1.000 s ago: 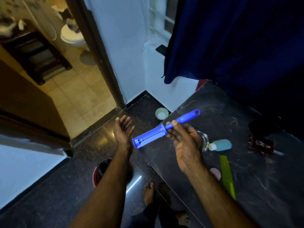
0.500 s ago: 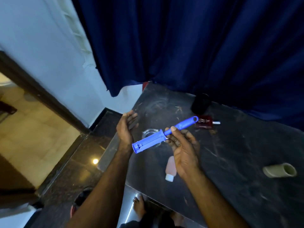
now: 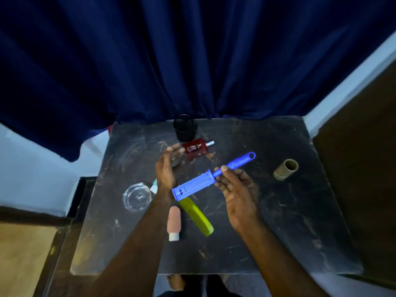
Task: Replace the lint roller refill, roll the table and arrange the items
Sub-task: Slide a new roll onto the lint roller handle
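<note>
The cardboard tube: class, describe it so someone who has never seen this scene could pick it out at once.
Find the dark scratched table below the blue curtain, then look right of the right hand holding the blue plastic lint roller. A short tan cardboard tube lies there alone on its side, the only hollow, open-ended brown thing.

Blue curtain (image 3: 192, 50); perhaps a door (image 3: 362, 136).

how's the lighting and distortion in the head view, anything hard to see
Head view: dim, bluish light; the black cup nearly merges with the dark table; the glass dish shows only as faint highlights; the wide-angle lens stretches the corners; the blue roller handle in the right hand is sharp.
</note>
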A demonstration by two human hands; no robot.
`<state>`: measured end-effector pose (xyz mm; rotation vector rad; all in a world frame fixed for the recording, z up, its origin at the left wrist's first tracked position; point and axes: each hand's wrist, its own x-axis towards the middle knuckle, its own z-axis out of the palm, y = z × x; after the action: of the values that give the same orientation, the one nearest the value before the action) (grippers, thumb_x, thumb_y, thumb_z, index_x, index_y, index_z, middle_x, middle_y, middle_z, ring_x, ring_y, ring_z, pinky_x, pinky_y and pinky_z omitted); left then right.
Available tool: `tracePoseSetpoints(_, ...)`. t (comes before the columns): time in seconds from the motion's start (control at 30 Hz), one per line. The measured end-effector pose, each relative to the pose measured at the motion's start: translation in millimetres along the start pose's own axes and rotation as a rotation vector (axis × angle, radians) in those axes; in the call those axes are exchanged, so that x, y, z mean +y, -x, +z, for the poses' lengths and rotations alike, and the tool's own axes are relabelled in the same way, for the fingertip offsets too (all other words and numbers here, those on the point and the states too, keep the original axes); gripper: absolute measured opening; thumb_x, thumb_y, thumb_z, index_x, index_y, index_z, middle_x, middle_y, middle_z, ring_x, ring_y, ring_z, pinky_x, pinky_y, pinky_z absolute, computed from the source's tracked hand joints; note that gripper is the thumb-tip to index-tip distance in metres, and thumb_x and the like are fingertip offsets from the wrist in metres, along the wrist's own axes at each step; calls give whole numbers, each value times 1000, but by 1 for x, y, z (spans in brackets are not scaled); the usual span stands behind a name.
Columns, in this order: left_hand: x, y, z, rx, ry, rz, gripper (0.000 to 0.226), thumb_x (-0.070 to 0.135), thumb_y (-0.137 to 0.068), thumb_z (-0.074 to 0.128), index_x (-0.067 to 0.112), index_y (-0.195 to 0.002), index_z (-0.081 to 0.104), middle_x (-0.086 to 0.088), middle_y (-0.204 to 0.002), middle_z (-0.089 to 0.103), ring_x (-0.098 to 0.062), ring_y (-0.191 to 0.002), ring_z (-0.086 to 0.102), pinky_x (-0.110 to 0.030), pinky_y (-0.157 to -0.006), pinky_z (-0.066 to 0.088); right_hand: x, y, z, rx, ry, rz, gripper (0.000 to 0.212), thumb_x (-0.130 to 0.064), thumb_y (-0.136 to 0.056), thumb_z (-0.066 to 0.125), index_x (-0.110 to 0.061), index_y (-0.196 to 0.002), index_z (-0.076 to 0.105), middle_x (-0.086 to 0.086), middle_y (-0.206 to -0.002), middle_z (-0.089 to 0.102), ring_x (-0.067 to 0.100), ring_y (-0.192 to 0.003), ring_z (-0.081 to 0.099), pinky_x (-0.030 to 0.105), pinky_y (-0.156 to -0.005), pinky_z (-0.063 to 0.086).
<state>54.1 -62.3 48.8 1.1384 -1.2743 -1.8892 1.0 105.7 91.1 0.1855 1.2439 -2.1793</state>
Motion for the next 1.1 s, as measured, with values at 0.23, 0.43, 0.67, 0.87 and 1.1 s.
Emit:
tracePoseSetpoints(0.23,-21,1,74,-151,-45,-29,43,24,-114,37,-3,-134,65,-18,-120,72,-18,-104,70,-37,-96,54,-36,-14,-49,127,-88,-67,18,0,-87,70,-15,-78,66,13,-86,75,23,-75,71,32,-70,56)
tracePoseSetpoints(0.43,-50,5,143,-354,-176,-93,32,12,-112,41,2,-134,63,-14,-122,70,-22,-116,64,-34,-91,54,-70,-18,-98,230,-159,-161,13,0,-87,67,-12,-84,68,12,-83,72,20,-74,70,29,-70,57)
tracePoseSetpoints(0.67,-89,22,220,-723,-565,91,48,-16,-92,65,-13,-138,53,-33,-141,59,-17,-108,63,-37,-105,50,-103,-20,-150,348,-254,-239,9,-2,-82,66,-6,-89,63,10,-76,75,17,-70,73,26,-68,58)
tracePoseSetpoints(0.87,-118,27,241,-876,-794,364,75,53,-79,67,7,-138,64,1,-138,62,-18,-130,57,-14,-111,38,-113,-21,-168,385,-274,-259,12,-8,-75,72,-9,-86,66,10,-79,76,17,-69,73,27,-66,59)
tracePoseSetpoints(1.1,-126,17,228,-805,-846,552,39,13,-83,86,14,-120,74,-5,-121,73,-19,-112,69,-40,-101,54,-129,-16,-191,407,-238,-347,13,1,-90,62,-7,-100,64,13,-89,74,21,-79,72,29,-69,60)
